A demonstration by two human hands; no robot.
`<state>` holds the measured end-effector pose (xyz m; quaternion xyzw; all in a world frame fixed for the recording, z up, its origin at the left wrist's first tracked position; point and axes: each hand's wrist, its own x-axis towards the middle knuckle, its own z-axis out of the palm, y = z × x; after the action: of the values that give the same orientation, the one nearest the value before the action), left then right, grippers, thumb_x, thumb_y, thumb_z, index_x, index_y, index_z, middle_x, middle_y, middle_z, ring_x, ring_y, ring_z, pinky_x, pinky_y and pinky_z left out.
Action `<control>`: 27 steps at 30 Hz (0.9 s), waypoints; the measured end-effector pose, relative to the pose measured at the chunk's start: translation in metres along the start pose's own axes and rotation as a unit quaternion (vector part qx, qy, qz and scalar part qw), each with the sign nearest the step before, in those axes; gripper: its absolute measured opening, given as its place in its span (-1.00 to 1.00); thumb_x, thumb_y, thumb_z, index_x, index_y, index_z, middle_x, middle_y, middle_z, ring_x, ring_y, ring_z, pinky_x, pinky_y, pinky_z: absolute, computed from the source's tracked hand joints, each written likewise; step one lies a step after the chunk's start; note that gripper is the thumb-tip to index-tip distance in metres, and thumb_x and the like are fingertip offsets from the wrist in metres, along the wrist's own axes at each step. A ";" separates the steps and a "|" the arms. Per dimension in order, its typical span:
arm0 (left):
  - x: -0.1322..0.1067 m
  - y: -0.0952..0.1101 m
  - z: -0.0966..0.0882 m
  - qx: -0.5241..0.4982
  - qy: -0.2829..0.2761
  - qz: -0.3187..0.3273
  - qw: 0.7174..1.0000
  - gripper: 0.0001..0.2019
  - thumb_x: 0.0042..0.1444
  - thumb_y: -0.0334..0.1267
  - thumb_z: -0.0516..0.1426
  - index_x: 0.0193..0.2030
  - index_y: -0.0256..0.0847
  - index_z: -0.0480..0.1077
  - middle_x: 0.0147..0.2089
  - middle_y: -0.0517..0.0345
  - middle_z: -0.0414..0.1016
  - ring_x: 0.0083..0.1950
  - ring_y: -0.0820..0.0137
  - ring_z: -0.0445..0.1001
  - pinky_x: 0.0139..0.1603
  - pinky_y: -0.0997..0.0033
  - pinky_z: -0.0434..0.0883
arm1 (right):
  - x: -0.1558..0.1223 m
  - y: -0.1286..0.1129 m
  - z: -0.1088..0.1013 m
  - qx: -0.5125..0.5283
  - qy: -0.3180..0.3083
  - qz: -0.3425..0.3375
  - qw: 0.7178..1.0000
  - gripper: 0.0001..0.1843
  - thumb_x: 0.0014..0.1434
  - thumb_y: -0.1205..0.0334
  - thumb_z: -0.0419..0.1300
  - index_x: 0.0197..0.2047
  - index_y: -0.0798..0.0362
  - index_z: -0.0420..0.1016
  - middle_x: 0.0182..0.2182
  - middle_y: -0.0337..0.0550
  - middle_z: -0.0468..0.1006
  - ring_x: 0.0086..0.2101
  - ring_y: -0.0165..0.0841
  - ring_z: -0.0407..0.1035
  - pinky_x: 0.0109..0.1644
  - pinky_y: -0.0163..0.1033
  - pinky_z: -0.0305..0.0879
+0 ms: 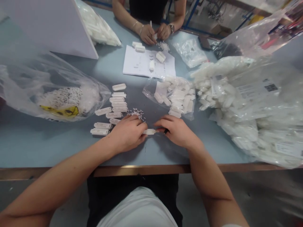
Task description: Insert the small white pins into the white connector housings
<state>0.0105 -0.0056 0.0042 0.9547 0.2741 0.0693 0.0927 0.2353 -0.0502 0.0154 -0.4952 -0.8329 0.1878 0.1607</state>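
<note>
Plastic strip (149, 131), white and narrow, level between left hand (126, 134) and right hand (177, 130). Grip closed from both sides, fingers of each hand clamped on one end of the strip, both hands low over the blue-grey table (59, 151). At the right fingers, small dark object (166, 130), mostly hidden, its kind impossible to tell.

Just beyond the left hand, loose white pins (136, 113) in a small scatter. Left of the grip, more strips (113, 108) lying flat in uneven rows, several touching. Ahead and right of the grip, open clear bag (171, 94) of white strips, near the right hand but apart from it. Farther right, bulging bag (236, 104) of white parts with printed label. Well left of the grip, clear bag (21, 85) of white pieces, yellow tag (59, 111) inside or on it. Far ahead, paper sheet (149, 63) under a few strips. At the far table edge, co-worker's hands (155, 33) beside a pile of pins, a white stick upright in one hand.
</note>
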 end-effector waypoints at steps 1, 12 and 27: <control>0.000 0.000 0.000 0.000 -0.002 0.000 1.000 -0.84 0.16 -0.18 0.14 -0.24 -0.22 0.45 -0.27 0.03 0.53 -0.07 0.16 0.44 -0.01 0.12 0.37 | -0.001 0.001 0.000 -0.017 0.000 -0.024 1.000 -0.78 0.20 0.43 0.14 -0.15 0.02 0.56 -0.29 -0.14 0.52 -0.30 -0.37 0.37 -0.23 -0.30 0.23; 0.000 -0.001 0.000 0.013 -0.023 -0.004 1.000 -0.83 0.17 -0.17 0.13 -0.26 -0.23 0.44 -0.26 0.04 0.54 -0.07 0.16 0.45 0.01 0.12 0.38 | -0.005 -0.007 0.003 -0.156 -0.051 -0.128 0.978 -0.74 0.21 0.44 0.10 -0.12 0.05 0.56 -0.28 -0.11 0.53 -0.31 -0.33 0.30 -0.21 -0.20 0.12; -0.004 -0.006 -0.005 0.008 -0.029 0.025 0.999 -0.82 0.13 -0.17 0.19 -0.25 -0.24 0.50 -0.23 0.00 0.55 -0.06 0.16 0.46 0.03 0.11 0.40 | 0.045 -0.004 0.027 -0.122 -0.052 0.004 0.991 -0.85 0.14 0.41 0.13 -0.25 0.08 0.50 -0.30 -0.09 0.50 -0.25 -0.27 0.33 -0.14 -0.18 0.10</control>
<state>0.0034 -0.0016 0.0073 0.9636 0.2476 0.0418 0.0915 0.1988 -0.0164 -0.0027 -0.5042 -0.8546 0.1114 0.0545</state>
